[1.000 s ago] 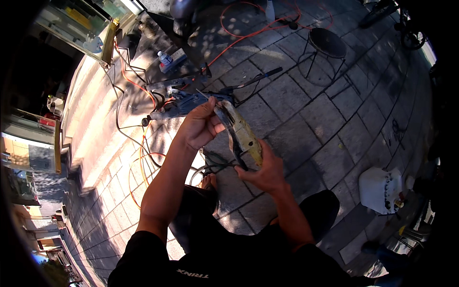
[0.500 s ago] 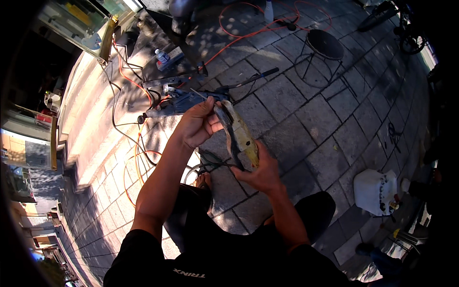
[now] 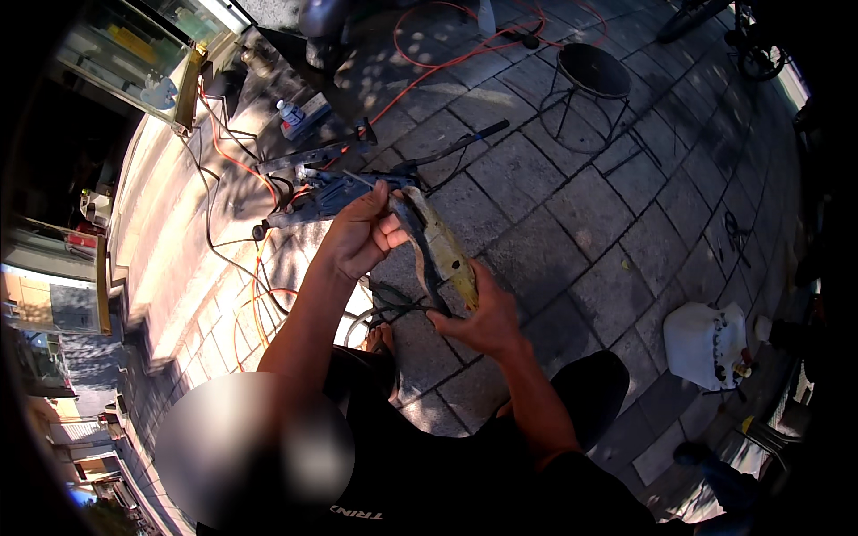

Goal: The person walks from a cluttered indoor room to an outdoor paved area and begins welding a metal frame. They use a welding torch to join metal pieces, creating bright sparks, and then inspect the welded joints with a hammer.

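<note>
My right hand [image 3: 487, 314] is wrapped round the lower end of a worn yellow-and-black piece [image 3: 447, 255], tilted in front of me above the paving [image 3: 590, 214], and my left hand [image 3: 362, 237] pinches its upper end. A thin rod [image 3: 357, 179] juts past that thumb (whether it joins the piece, I cannot tell).

This place is outdoors: a paved [image 3: 585, 214] ground which looks like an open-air workshop. Sunlight and shadows fall on its stone slabs [image 3: 500, 198], where an orange hose [image 3: 438, 68] and blue metal equipment [image 3: 329, 198] lie. Glass cabinets [image 3: 103, 40] stand at one side.
</note>
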`<move>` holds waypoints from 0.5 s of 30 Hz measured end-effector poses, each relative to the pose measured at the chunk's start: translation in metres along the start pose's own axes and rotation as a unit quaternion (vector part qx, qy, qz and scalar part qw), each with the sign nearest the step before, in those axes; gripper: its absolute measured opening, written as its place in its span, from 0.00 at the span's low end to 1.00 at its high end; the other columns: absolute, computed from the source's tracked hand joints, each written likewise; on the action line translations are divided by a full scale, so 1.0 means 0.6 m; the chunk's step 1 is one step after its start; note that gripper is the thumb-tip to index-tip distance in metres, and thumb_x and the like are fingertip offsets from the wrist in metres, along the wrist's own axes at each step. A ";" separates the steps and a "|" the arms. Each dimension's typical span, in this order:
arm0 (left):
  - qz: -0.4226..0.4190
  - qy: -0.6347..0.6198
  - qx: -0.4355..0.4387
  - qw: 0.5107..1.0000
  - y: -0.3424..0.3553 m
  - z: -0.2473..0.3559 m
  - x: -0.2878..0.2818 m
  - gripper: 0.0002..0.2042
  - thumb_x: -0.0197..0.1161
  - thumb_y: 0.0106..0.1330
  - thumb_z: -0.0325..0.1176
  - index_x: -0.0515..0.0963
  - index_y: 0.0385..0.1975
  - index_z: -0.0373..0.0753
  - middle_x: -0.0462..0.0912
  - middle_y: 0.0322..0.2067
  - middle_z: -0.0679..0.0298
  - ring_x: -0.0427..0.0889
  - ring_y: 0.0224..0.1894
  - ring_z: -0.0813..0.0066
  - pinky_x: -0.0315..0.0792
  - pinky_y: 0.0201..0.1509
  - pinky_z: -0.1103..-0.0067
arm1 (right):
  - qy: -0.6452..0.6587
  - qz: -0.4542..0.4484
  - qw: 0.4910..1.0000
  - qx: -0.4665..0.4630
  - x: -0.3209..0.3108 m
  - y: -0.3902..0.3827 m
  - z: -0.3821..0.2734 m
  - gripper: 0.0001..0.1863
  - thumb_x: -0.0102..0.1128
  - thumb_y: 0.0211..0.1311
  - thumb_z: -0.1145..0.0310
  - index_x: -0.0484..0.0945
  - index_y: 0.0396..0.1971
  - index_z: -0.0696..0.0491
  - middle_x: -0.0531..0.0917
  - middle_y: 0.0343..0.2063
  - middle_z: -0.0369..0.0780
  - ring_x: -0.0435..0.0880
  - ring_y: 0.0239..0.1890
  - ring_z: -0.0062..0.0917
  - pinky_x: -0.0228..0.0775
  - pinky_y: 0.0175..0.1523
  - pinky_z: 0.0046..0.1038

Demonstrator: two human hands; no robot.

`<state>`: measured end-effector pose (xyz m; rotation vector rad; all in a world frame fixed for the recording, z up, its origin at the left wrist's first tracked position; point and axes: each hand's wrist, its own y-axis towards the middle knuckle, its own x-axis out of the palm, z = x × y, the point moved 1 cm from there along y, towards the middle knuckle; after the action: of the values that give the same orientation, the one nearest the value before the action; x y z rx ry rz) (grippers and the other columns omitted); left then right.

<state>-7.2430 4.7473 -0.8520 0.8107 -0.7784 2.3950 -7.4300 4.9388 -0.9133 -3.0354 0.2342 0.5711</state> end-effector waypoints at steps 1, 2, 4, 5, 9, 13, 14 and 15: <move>-0.014 0.000 0.000 1.000 0.001 0.001 -0.005 0.18 0.55 0.84 0.44 0.81 0.50 0.33 0.90 0.45 0.53 0.93 0.45 0.65 0.89 0.54 0.64 | 0.002 -0.002 1.000 0.003 0.000 0.000 -0.001 0.57 0.87 0.46 0.49 0.66 0.71 0.62 0.84 0.57 0.53 0.87 0.58 0.41 0.81 0.60 0.39; -0.028 0.000 0.000 1.000 0.002 0.001 -0.010 0.18 0.55 0.84 0.44 0.82 0.49 0.33 0.91 0.46 0.53 0.93 0.46 0.64 0.89 0.55 0.63 | 0.004 -0.005 1.000 0.007 -0.001 0.000 -0.002 0.57 0.87 0.46 0.49 0.66 0.71 0.62 0.84 0.57 0.53 0.87 0.58 0.41 0.81 0.61 0.39; -0.025 0.000 0.001 1.000 0.001 0.000 -0.013 0.18 0.55 0.83 0.44 0.82 0.49 0.34 0.91 0.46 0.52 0.93 0.46 0.64 0.89 0.55 0.63 | 0.007 -0.010 1.000 0.013 -0.001 0.000 -0.003 0.57 0.87 0.46 0.49 0.66 0.72 0.62 0.84 0.57 0.53 0.87 0.59 0.41 0.81 0.61 0.39; -0.024 0.000 0.002 1.000 0.000 -0.001 -0.012 0.18 0.55 0.83 0.44 0.82 0.49 0.34 0.91 0.46 0.52 0.93 0.47 0.64 0.89 0.55 0.63 | 0.008 -0.013 1.000 0.016 -0.001 0.000 -0.002 0.58 0.87 0.46 0.48 0.66 0.72 0.62 0.84 0.57 0.54 0.87 0.59 0.42 0.81 0.61 0.39; -0.012 -0.011 0.002 1.000 0.000 -0.004 -0.001 0.19 0.55 0.83 0.45 0.80 0.52 0.32 0.90 0.44 0.55 0.92 0.44 0.66 0.89 0.52 0.66 | -0.001 -0.004 1.000 -0.013 -0.002 0.001 0.007 0.59 0.88 0.45 0.46 0.66 0.72 0.61 0.85 0.54 0.50 0.88 0.54 0.38 0.83 0.57 0.38; 0.050 -0.011 0.030 0.998 0.003 -0.012 0.019 0.20 0.57 0.82 0.46 0.80 0.53 0.32 0.90 0.45 0.57 0.92 0.45 0.68 0.88 0.54 0.66 | 0.169 -0.060 0.982 0.053 -0.005 -0.003 0.003 0.50 0.78 0.58 0.43 0.67 0.71 0.60 0.86 0.45 0.42 0.87 0.37 0.26 0.83 0.44 0.32; 0.073 -0.010 0.043 0.996 0.001 -0.014 0.023 0.20 0.57 0.82 0.46 0.80 0.53 0.33 0.90 0.46 0.57 0.92 0.45 0.68 0.87 0.54 0.66 | 0.247 -0.078 0.962 0.082 -0.001 -0.005 0.002 0.47 0.77 0.61 0.44 0.68 0.71 0.60 0.85 0.42 0.40 0.86 0.34 0.22 0.82 0.41 0.30; 0.063 -0.011 0.050 0.997 0.004 -0.021 0.015 0.19 0.57 0.82 0.45 0.79 0.53 0.32 0.89 0.46 0.57 0.91 0.47 0.66 0.88 0.54 0.66 | 0.322 -0.096 0.935 0.112 0.003 -0.007 0.001 0.44 0.75 0.64 0.46 0.69 0.70 0.60 0.85 0.39 0.37 0.84 0.30 0.18 0.81 0.37 0.27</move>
<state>-7.2554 4.7558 -0.8554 0.8516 -0.7432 2.5582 -7.4281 4.9431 -0.9145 -2.8585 0.0115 -0.4481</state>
